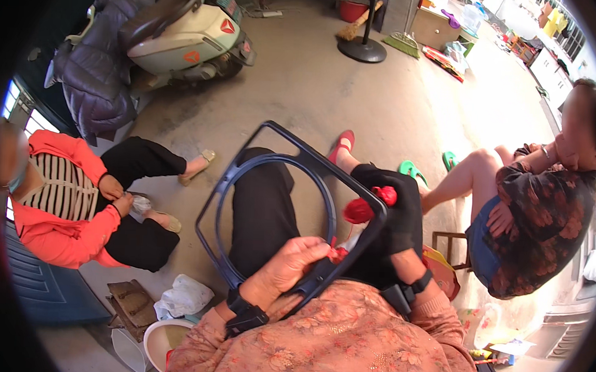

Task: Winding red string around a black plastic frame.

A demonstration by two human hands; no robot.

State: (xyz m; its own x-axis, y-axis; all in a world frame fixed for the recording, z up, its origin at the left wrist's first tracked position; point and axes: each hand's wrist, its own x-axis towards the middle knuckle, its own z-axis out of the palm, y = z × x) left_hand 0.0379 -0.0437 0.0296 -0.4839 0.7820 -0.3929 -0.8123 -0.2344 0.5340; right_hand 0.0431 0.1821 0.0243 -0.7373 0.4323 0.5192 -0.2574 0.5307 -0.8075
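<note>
A dark blue plastic frame (333, 217) with a large round ring inside it rests tilted across my lap. My left hand (287, 262) is closed in a pinch at the frame's near right side, on a small red strip (335, 251). My right hand (399, 230) looks dark, as if gloved, and lies by the frame's right corner; its fingers blend into my black trousers and I cannot make out their pose. Two red bundles (359, 211) sit beside it at that corner, their material unclear. A bit of something whitish shows between the hands.
One person in a coral jacket (56, 235) sits at left, holding something clear. Another in a flowered top (543, 216) sits at right on a wooden stool (447, 242). A scooter (184, 41), a broom (358, 26) and a white bucket (165, 336) stand around.
</note>
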